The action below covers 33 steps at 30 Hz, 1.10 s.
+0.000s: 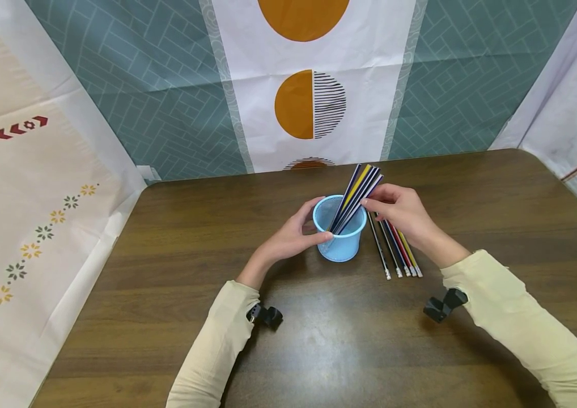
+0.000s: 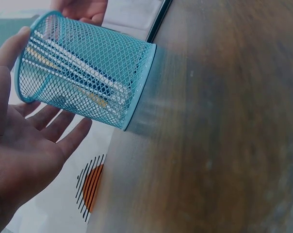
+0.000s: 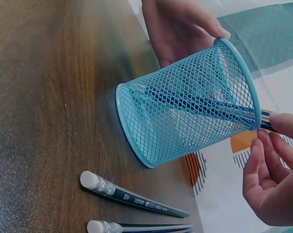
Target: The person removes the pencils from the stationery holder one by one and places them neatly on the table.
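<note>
A light blue mesh pencil cup (image 1: 339,250) stands upright on the wooden table. Several striped pencils (image 1: 352,195), one of them yellow, lean to the right inside it, their upper ends above the rim. My left hand (image 1: 292,233) holds the cup from the left, thumb at the near rim and fingers round the far side. At the right of the rim my right hand (image 1: 402,212) pinches pencils of that leaning bunch between thumb and fingers; how many cannot be made out. The right wrist view shows the pencil shafts (image 3: 200,104) through the mesh.
Right of the cup, several loose pencils (image 1: 394,249) lie side by side, white erasers toward me, partly under my right hand. The table (image 1: 191,317) ends at a patterned cloth backdrop (image 1: 181,113). A dark wrist camera (image 1: 444,305) hangs below each forearm.
</note>
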{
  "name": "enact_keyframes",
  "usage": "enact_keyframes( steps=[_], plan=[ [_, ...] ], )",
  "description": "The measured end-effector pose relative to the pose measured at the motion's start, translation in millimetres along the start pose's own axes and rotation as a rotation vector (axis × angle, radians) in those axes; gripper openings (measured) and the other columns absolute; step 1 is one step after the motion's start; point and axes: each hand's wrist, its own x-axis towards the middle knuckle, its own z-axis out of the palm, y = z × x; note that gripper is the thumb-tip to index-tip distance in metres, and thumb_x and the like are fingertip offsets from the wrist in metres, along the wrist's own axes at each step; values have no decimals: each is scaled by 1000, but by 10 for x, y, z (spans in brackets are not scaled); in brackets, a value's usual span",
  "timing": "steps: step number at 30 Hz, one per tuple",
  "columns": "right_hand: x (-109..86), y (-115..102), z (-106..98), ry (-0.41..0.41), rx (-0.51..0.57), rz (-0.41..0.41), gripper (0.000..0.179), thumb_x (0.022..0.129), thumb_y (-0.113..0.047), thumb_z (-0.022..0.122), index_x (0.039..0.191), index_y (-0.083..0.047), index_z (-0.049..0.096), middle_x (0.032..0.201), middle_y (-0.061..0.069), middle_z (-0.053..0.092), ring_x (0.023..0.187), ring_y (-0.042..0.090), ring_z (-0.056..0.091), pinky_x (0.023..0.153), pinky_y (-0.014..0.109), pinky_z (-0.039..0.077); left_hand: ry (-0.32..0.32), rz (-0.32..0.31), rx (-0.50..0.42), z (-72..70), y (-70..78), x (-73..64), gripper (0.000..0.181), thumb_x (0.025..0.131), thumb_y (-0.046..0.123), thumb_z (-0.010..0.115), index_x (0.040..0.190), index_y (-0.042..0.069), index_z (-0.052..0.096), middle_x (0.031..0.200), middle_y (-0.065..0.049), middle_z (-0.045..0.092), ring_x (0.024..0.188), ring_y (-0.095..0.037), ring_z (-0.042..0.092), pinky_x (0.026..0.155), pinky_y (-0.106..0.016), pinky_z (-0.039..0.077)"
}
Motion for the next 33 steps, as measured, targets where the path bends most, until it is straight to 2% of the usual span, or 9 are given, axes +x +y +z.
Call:
enact_keyframes(
  steps=[8, 16, 21, 28, 33],
  plan=[
    [-4, -11, 5, 18, 2, 10, 30, 92, -18, 67, 107, 8, 62, 92, 2, 66, 76, 10, 57, 66, 25, 54, -1, -3, 1, 3, 15, 3, 75, 89, 10, 70, 149, 8, 25, 145, -10, 38, 132, -24, 39, 106, -38, 38],
    [-10, -7, 0, 14, 12, -3, 27, 93, -18, 67, 101, 7, 61, 89, 3, 64, 78, 24, 58, 66, 27, 54, -2, 1, 0, 6, 19, -1, 75, 89, 8, 69, 149, 6, 25, 145, -12, 38, 131, -25, 40, 105, -38, 39],
    [-19, -5, -9, 18, 30, -44, 25, 92, -16, 67, 99, 7, 60, 90, 3, 64, 79, 26, 59, 66, 27, 55, 0, 9, -8, 6, 21, -8, 75, 89, 6, 69, 149, 6, 25, 145, -13, 38, 131, -25, 41, 105, -38, 39],
    [-32, -34, -16, 17, 28, -124, 22, 92, -11, 67, 97, 9, 60, 88, 3, 66, 71, 13, 61, 65, 24, 56, 2, 1, -8, 8, 23, -14, 73, 90, 7, 69, 149, 7, 26, 144, -11, 39, 132, -23, 40, 106, -36, 39],
    [-52, -94, -17, 7, 17, -169, 22, 92, -9, 67, 100, 10, 61, 93, 11, 66, 76, 14, 63, 68, 23, 56, 2, 3, -4, 5, 16, -8, 74, 89, 7, 69, 149, 7, 26, 145, -12, 39, 132, -24, 40, 106, -37, 38]
  ],
)
